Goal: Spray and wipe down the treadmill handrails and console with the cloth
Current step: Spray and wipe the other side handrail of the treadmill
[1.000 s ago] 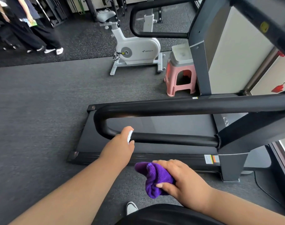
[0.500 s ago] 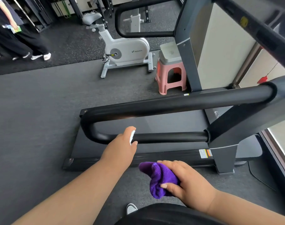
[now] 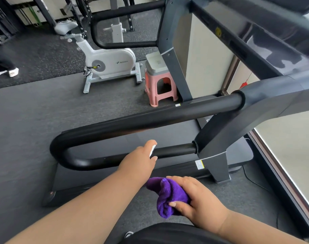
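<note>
Purple cloth point(image 3: 169, 196) sits bunched in my right hand point(image 3: 197, 201), fingers curled over the top and the thumb pinching it from below, low in view over the grey floor point(image 3: 27, 120) just short of the treadmill's near edge. My left hand point(image 3: 139, 162) reaches forward, curled round a small white object point(image 3: 152, 150) of which only a sliver shows between thumb and forefinger; I take it for the spray bottle, though I cannot tell for sure. That hand lies in front of the lower bar of the near handrail point(image 3: 132, 124), a thick black loop that runs from its curved end at the left to the grey upright point(image 3: 213, 155) at the right. The treadmill deck point(image 3: 167, 134) lies under the loop. The console point(image 3: 273, 41) is a blurred dark band across the upper right corner, too smeared to read. The far handrail point(image 3: 115, 44) shows beyond it. Past the treadmill's far edge stand a pink stool point(image 3: 159, 85) and a white exercise bike point(image 3: 111, 62). A person's shoes point(image 3: 6, 72) show at the left edge of the floor.
</note>
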